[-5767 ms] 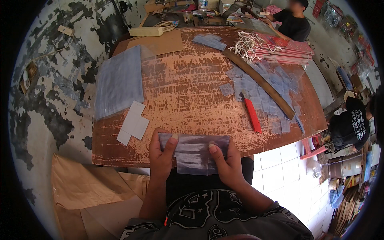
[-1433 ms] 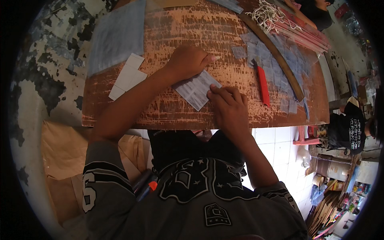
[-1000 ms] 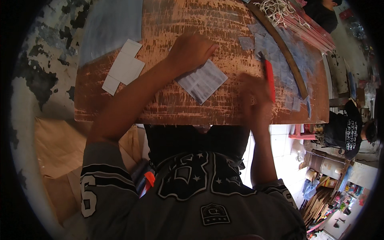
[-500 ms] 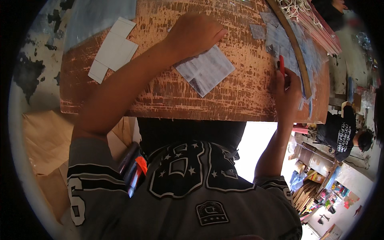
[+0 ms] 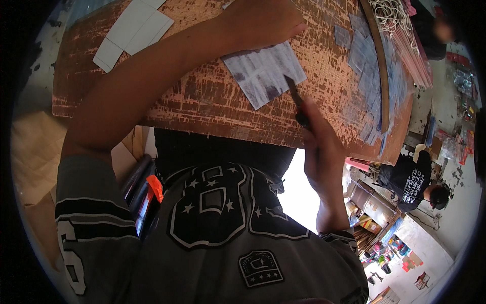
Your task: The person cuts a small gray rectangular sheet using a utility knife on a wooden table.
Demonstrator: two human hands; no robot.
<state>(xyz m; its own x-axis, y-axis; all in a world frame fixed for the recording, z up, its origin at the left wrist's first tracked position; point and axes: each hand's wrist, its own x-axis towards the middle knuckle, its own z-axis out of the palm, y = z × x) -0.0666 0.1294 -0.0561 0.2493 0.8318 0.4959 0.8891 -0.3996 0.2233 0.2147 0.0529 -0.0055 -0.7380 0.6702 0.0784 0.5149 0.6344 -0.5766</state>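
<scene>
On the table's (image 5: 202,109) near edge, the left hand (image 5: 260,23) lies flat on the sheet (image 5: 263,73); the right hand (image 5: 319,147), closed on a knife (image 5: 296,101), sets its blade at the sheet's right edge.

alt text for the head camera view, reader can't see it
Seen from above, a person's left hand presses a grey sheet flat on a worn wooden table, while the right hand holds a thin blade against the sheet's edge. White cards lie at the far left.

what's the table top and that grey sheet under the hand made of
Table top: looks like wood or board, its reddish-brown coat worn and scratched pale. Grey sheet: probably thin paper or plastic film, lying flat with smudgy streaks; the look leaves it open.
</scene>
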